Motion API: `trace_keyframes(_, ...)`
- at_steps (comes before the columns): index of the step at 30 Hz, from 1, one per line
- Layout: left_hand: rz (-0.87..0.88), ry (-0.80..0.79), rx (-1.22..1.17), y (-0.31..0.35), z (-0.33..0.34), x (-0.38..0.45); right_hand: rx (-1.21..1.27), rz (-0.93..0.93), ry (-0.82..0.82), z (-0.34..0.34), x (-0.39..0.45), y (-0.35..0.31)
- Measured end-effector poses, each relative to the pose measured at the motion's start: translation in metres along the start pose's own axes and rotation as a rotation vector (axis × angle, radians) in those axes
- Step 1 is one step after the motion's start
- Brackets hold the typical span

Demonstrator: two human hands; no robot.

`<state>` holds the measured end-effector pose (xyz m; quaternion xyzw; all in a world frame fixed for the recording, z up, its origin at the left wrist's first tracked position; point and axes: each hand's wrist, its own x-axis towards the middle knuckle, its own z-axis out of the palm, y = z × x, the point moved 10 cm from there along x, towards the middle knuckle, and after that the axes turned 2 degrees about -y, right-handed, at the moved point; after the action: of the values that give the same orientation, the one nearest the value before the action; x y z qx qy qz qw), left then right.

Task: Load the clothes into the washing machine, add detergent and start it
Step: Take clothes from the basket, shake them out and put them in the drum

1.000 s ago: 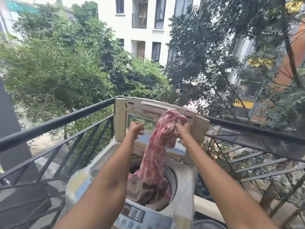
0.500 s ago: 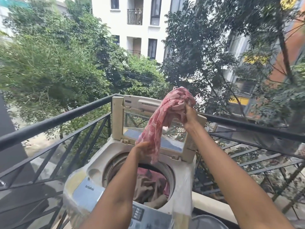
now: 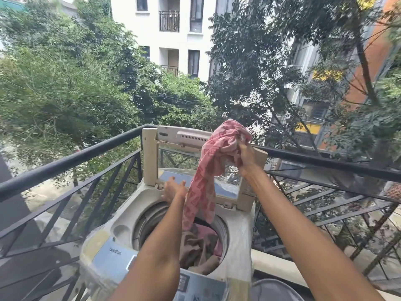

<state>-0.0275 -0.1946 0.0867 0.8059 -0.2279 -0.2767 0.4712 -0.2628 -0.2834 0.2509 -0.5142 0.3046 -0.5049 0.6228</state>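
Note:
A cream top-loading washing machine [image 3: 128, 216] stands on a balcony with its lid [image 3: 149, 161] raised upright. Brown and pink clothes [image 3: 199, 250] lie in the drum. My right hand [image 3: 245, 157] grips the top of a pink patterned cloth [image 3: 201, 192] and holds it high over the drum. The cloth hangs down, its lower end just inside the opening. My left hand [image 3: 173, 190] is at the back rim of the drum, right beside the hanging cloth, with its fingers spread and nothing gripped.
A black metal railing [image 3: 86, 155] runs behind and on both sides of the machine. The control panel [image 3: 184, 283] is at the near edge, partly behind my left arm. A grey round container rim [image 3: 275, 290] shows at the bottom right. Trees and buildings lie beyond.
My left hand has let go of the cloth's lower part and opened beside it. My right hand still holds the cloth up, and its lower end now hangs into the drum.

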Motion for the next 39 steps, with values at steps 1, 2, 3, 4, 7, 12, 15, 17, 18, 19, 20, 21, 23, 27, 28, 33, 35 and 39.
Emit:
trace_keyframes(1,0.039,-0.058,0.018,0.007,-0.002,-0.007,0.009,-0.003,-0.008,-0.002,0.000,-0.001)
trace_keyframes(2,0.100,-0.165,-0.018,0.013,0.008,-0.003,0.014,-0.004,-0.011,-0.004,0.000,-0.002)
trace_keyframes(3,0.137,-0.265,-0.065,0.015,0.023,0.005,0.017,-0.005,-0.005,-0.006,-0.001,-0.003)
trace_keyframes(4,0.148,-0.351,-0.098,0.017,0.032,0.002,0.018,-0.004,0.007,-0.008,0.000,-0.002)
trace_keyframes(7,0.137,-0.611,-0.226,0.020,0.060,-0.021,0.018,-0.006,0.065,-0.011,0.001,-0.002)
trace_keyframes(12,-0.020,-0.831,-0.210,0.003,0.084,-0.067,0.060,-0.002,0.187,-0.013,0.003,-0.004)
trace_keyframes(15,-0.198,-0.883,-0.095,-0.036,0.097,-0.080,0.085,-0.006,0.132,0.007,0.003,-0.010)
trace_keyframes(17,-0.289,-0.912,-0.130,-0.054,0.108,-0.076,0.094,-0.034,0.092,0.020,0.004,-0.016)
trace_keyframes(18,-0.262,-0.928,-0.194,-0.050,0.110,-0.074,0.104,-0.050,0.079,0.025,0.004,-0.020)
trace_keyframes(19,-0.233,-0.911,-0.279,-0.045,0.110,-0.070,0.109,-0.067,0.072,0.026,0.005,-0.023)
trace_keyframes(20,-0.246,-0.895,-0.386,-0.041,0.110,-0.066,0.111,-0.075,0.070,0.024,0.004,-0.026)
trace_keyframes(21,-0.296,-0.879,-0.497,-0.037,0.105,-0.068,0.102,-0.069,0.071,0.020,0.004,-0.027)
trace_keyframes(23,-0.295,-0.783,-0.531,-0.031,0.090,-0.054,0.016,-0.039,0.049,0.009,0.004,-0.022)
trace_keyframes(27,-0.185,-0.514,-0.425,-0.040,0.050,0.011,-0.494,0.028,0.043,-0.013,-0.001,0.008)
trace_keyframes(28,-0.160,-0.468,-0.373,-0.039,0.037,0.023,-0.690,0.037,0.032,-0.016,-0.003,0.020)
trace_keyframes(33,0.073,-0.197,-0.075,0.011,-0.021,0.061,-1.199,0.154,-0.087,-0.026,-0.015,0.113)
trace_keyframes(35,0.203,-0.228,0.013,0.054,-0.027,0.045,-1.362,0.218,-0.220,-0.014,-0.026,0.142)
trace_keyframes(39,0.457,-0.499,-0.048,0.136,-0.028,-0.003,-1.416,0.325,-0.487,0.019,-0.034,0.160)
